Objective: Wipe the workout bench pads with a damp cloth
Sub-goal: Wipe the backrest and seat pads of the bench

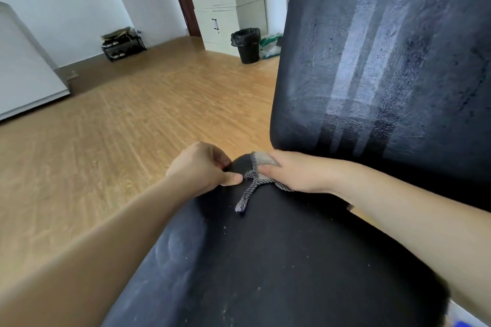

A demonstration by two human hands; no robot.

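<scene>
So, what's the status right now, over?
Right hand holds cloth on seat pad's far end. Left hand grips that end. White specks on pad. Nothing blocking.

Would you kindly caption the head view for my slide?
Left hand grips the seat pad; right hand holds a cloth at its end.

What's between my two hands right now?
In the head view, the cloth's checked edge trails between the left hand and the right hand, lying on the rounded end of the black seat pad. Nothing else is there.
</scene>
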